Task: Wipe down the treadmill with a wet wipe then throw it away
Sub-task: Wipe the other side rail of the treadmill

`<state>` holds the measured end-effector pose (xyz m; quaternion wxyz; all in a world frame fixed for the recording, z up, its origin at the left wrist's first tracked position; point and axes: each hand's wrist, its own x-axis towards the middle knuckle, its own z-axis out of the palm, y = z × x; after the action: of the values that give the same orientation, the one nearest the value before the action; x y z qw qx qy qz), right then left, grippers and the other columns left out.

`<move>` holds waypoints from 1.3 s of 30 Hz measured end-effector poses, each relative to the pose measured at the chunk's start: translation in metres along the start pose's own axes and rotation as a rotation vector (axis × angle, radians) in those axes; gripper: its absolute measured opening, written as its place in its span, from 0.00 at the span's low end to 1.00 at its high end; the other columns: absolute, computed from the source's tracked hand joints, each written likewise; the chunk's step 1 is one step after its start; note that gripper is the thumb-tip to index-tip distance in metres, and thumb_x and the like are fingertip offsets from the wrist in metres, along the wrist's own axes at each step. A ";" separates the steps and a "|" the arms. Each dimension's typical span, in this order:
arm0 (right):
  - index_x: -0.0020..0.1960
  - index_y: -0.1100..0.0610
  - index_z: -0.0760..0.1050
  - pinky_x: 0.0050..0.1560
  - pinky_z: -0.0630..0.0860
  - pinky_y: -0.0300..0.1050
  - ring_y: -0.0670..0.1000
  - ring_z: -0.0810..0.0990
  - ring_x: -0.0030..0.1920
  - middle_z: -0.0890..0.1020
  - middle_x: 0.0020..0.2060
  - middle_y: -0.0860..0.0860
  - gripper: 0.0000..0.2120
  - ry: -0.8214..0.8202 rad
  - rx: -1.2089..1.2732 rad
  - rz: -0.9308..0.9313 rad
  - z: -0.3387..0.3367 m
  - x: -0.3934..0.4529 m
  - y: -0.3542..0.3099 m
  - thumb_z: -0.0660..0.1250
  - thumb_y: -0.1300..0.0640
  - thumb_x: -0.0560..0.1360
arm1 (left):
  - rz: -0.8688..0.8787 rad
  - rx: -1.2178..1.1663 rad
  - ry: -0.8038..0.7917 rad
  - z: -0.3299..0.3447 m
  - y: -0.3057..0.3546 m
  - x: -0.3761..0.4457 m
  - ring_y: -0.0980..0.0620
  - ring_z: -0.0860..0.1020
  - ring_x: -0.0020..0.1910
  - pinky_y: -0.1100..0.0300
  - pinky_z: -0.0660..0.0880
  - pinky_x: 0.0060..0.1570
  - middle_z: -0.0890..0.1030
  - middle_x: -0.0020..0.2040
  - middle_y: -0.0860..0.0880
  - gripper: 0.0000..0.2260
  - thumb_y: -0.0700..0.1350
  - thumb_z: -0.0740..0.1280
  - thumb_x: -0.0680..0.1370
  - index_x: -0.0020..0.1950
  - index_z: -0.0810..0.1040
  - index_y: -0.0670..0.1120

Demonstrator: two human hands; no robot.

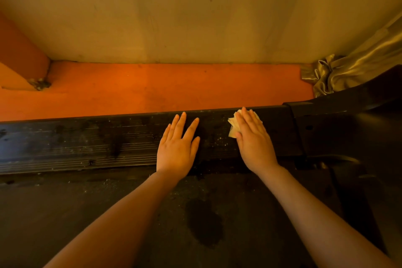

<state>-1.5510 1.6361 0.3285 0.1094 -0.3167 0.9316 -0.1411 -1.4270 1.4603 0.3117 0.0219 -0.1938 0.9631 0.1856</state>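
1. Treadmill belt (108,213) sits closest, dusty, one dark wet patch.
2. Right hand (253,139): flat, relaxed grip, pressing the single wet wipe (233,123) onto the side rail (76,143).
3. Left hand (177,144): flat on the rail, holding nothing.

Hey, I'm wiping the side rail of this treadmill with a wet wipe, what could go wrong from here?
1. The wet wipe is bunched under the flat right hand, not gripped, so it may slip out or smear the grit instead of lifting it.
2. The left hand rests bare on the dusty side rail and may pick up dirt.
3. A dark patch, possibly wet, sits on the belt; it could be slippery if left.
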 end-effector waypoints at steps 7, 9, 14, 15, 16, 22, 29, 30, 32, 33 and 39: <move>0.80 0.52 0.51 0.74 0.42 0.48 0.54 0.42 0.79 0.47 0.79 0.51 0.26 0.036 -0.066 0.041 0.003 0.001 -0.010 0.53 0.56 0.84 | 0.011 0.035 -0.004 0.003 -0.004 -0.002 0.52 0.37 0.77 0.58 0.35 0.72 0.42 0.80 0.49 0.24 0.57 0.46 0.83 0.79 0.46 0.56; 0.80 0.52 0.52 0.74 0.43 0.47 0.53 0.43 0.79 0.49 0.79 0.51 0.25 0.029 -0.037 0.027 0.006 -0.011 -0.007 0.53 0.56 0.84 | 0.019 0.042 0.003 0.004 -0.004 -0.003 0.52 0.37 0.77 0.58 0.36 0.73 0.42 0.80 0.49 0.25 0.58 0.44 0.82 0.79 0.47 0.56; 0.79 0.52 0.55 0.76 0.50 0.51 0.53 0.47 0.78 0.54 0.79 0.51 0.25 0.047 -0.034 0.028 0.016 -0.040 -0.005 0.55 0.55 0.83 | 0.008 0.043 0.012 0.007 -0.005 -0.004 0.51 0.38 0.78 0.58 0.37 0.74 0.43 0.80 0.49 0.25 0.58 0.42 0.81 0.79 0.47 0.56; 0.79 0.52 0.55 0.76 0.50 0.51 0.53 0.47 0.78 0.54 0.79 0.51 0.25 0.047 -0.038 0.031 0.017 -0.041 -0.006 0.55 0.55 0.83 | 0.006 0.046 0.013 0.007 -0.005 -0.004 0.51 0.38 0.78 0.58 0.37 0.74 0.43 0.80 0.49 0.25 0.58 0.43 0.81 0.79 0.47 0.56; 0.79 0.52 0.55 0.75 0.49 0.50 0.53 0.47 0.78 0.54 0.79 0.51 0.25 0.046 -0.041 0.030 0.016 -0.040 -0.006 0.55 0.55 0.83 | 0.006 0.047 0.016 0.008 -0.005 -0.003 0.52 0.38 0.78 0.57 0.37 0.74 0.43 0.80 0.49 0.25 0.58 0.43 0.82 0.79 0.47 0.56; 0.79 0.52 0.54 0.75 0.44 0.48 0.53 0.45 0.79 0.51 0.79 0.51 0.25 0.021 -0.030 -0.002 0.007 -0.004 -0.011 0.54 0.56 0.83 | 0.017 0.059 0.056 0.012 -0.007 -0.004 0.51 0.41 0.78 0.56 0.41 0.74 0.48 0.80 0.48 0.26 0.60 0.39 0.81 0.79 0.50 0.56; 0.79 0.52 0.52 0.74 0.42 0.47 0.53 0.44 0.79 0.50 0.79 0.51 0.25 0.029 -0.021 0.024 0.007 0.004 -0.019 0.54 0.55 0.84 | 0.020 0.044 0.050 0.011 -0.007 -0.004 0.51 0.42 0.78 0.56 0.42 0.75 0.47 0.80 0.48 0.25 0.58 0.44 0.82 0.79 0.51 0.56; 0.79 0.52 0.52 0.74 0.42 0.47 0.53 0.44 0.79 0.50 0.79 0.51 0.25 0.036 -0.027 0.022 0.009 -0.002 -0.019 0.54 0.56 0.84 | 0.019 0.044 0.048 0.011 -0.007 -0.004 0.51 0.42 0.78 0.55 0.42 0.75 0.47 0.80 0.48 0.25 0.58 0.44 0.82 0.79 0.50 0.56; 0.79 0.52 0.53 0.74 0.43 0.47 0.53 0.45 0.79 0.52 0.79 0.51 0.25 0.045 -0.028 0.016 0.012 -0.017 -0.019 0.54 0.55 0.83 | 0.019 0.043 0.042 0.011 -0.007 -0.004 0.51 0.41 0.78 0.56 0.42 0.75 0.47 0.80 0.48 0.25 0.58 0.44 0.82 0.79 0.50 0.56; 0.79 0.52 0.53 0.74 0.43 0.47 0.53 0.46 0.79 0.52 0.79 0.51 0.25 0.045 -0.021 0.017 0.014 -0.024 -0.018 0.54 0.55 0.83 | 0.021 0.041 0.041 0.011 -0.008 -0.004 0.51 0.41 0.78 0.56 0.42 0.75 0.47 0.80 0.48 0.25 0.58 0.44 0.82 0.79 0.51 0.56; 0.79 0.52 0.54 0.74 0.45 0.48 0.52 0.46 0.78 0.53 0.79 0.51 0.25 0.034 -0.034 0.021 0.020 -0.045 -0.018 0.54 0.54 0.83 | 0.019 0.043 0.042 0.010 -0.006 -0.004 0.51 0.41 0.78 0.56 0.41 0.75 0.47 0.80 0.48 0.25 0.58 0.44 0.82 0.79 0.51 0.56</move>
<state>-1.4996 1.6461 0.3207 0.0898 -0.3063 0.9388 -0.1294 -1.4210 1.4602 0.3003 0.0039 -0.1882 0.9688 0.1611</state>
